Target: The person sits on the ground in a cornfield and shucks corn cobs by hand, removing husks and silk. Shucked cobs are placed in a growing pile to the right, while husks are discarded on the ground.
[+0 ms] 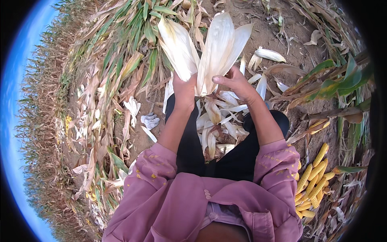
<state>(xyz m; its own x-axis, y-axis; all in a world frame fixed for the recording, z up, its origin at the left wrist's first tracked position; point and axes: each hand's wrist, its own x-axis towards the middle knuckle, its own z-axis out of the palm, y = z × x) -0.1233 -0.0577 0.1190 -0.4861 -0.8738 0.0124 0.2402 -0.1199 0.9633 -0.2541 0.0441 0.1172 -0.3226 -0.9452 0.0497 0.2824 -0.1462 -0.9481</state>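
An ear of corn wrapped in pale dry husk (213, 52) is held up in front of me, its leaves splayed apart at the top. My left hand (184, 89) grips the left husk leaves from below. My right hand (236, 82) pinches the right husk leaves near their base. The cob itself is hidden inside the husk. Stripped pale husk leaves (219, 121) lie in a heap between my legs.
A pile of several bare yellow cobs (314, 181) lies on the ground at my right. Dry and green corn stalks (121, 72) lie piled on my left and far right. A white glove (150, 120) rests on the soil at my left.
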